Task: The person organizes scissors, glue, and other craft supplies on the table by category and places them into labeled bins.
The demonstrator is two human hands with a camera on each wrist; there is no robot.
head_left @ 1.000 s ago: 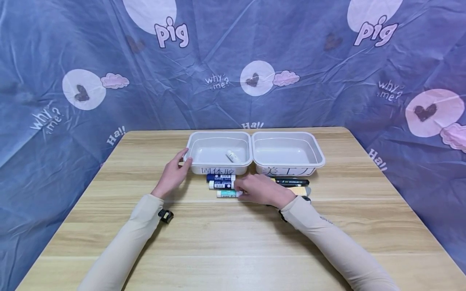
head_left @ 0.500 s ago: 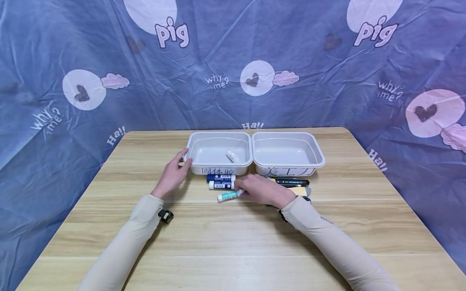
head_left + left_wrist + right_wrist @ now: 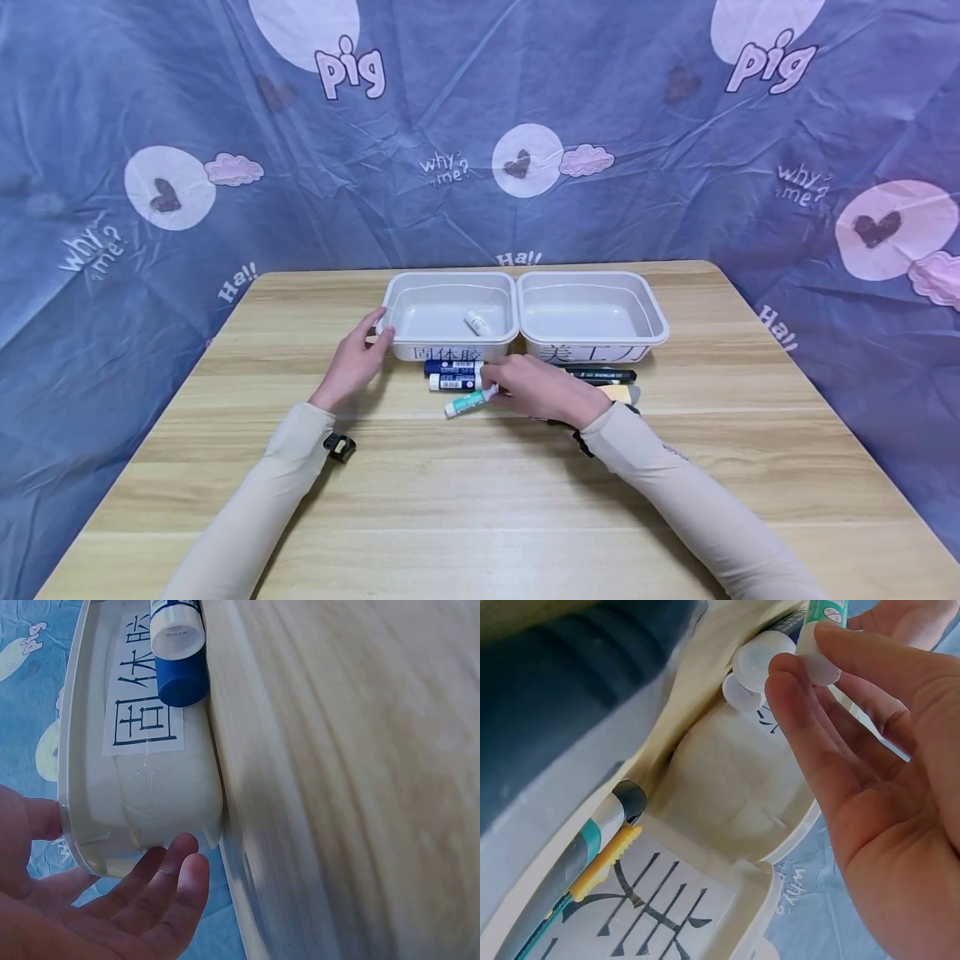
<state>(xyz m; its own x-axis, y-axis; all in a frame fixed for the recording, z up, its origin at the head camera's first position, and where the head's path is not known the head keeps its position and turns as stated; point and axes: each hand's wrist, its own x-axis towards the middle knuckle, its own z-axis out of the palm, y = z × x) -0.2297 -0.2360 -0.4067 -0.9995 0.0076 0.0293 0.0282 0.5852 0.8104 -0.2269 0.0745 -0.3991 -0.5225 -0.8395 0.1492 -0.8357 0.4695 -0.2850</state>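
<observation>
in front of the two white plastic trays: right hand pinches the green-labelled glue stick, apparently just lifting. left hand, fingers relaxed, steadies the left tray. one stick binned; two blue-labelled sticks and the knives remain.

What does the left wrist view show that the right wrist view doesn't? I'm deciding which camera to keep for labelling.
Only the left wrist view shows the left hand touching the left tray's corner and the blue glue stick against its label. Only the right wrist view shows the right hand pinching the green glue stick, plus the utility knives beside the right tray. Both show the left tray.
</observation>
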